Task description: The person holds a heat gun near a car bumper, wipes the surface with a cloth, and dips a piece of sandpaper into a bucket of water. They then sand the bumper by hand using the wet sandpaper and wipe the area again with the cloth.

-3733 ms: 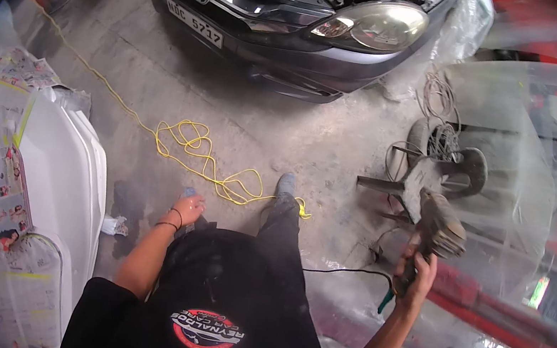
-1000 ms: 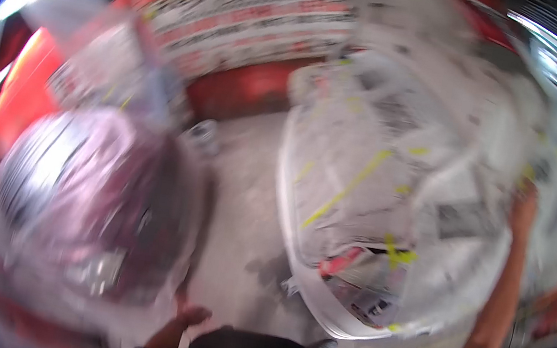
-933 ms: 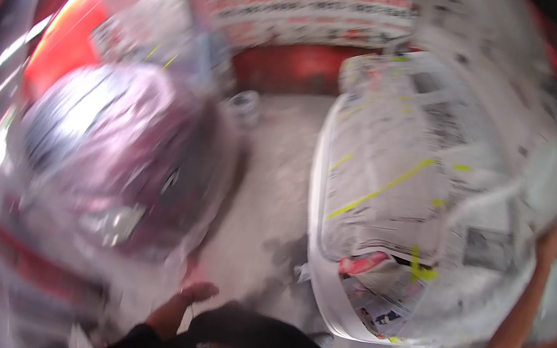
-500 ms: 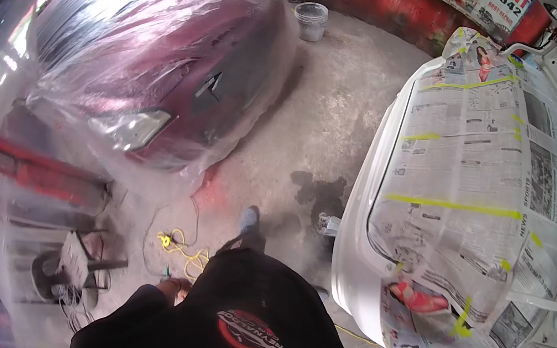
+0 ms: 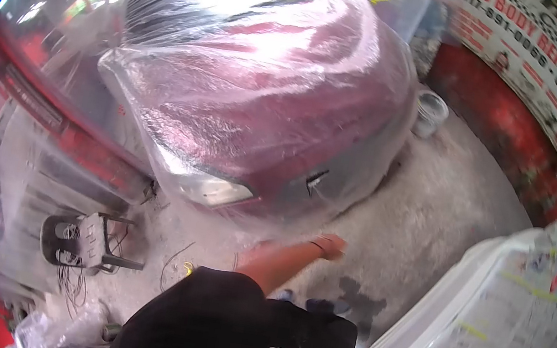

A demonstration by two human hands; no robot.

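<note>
Plastic-covered car [image 5: 330, 120], maroon, nose towards the viewpoint, wrapped in a clear sheet [image 5: 230, 109] over hood and headlight [image 5: 218, 192]. Left hand [image 5: 331, 247] in front of the car's nose, above the floor; grip loosely part-open, with no object visible in it and no contact with the sheet evident. Right hand out of view; state of its grip impossible to tell. Relative to the car: bucket [image 5: 432, 110] just beside the far front corner; dark chair [image 5: 92, 240] off the headlight corner; paper-masked white panel [image 5: 407, 323] across the floor from the nose. Handling, as judged: car heavy and rigid; sheet light, limp, rather slippery and easily torn. Best hold, probably: gathered corner [image 5: 109, 62] or loose lower edge, in a broad, gentle pinch.
</note>
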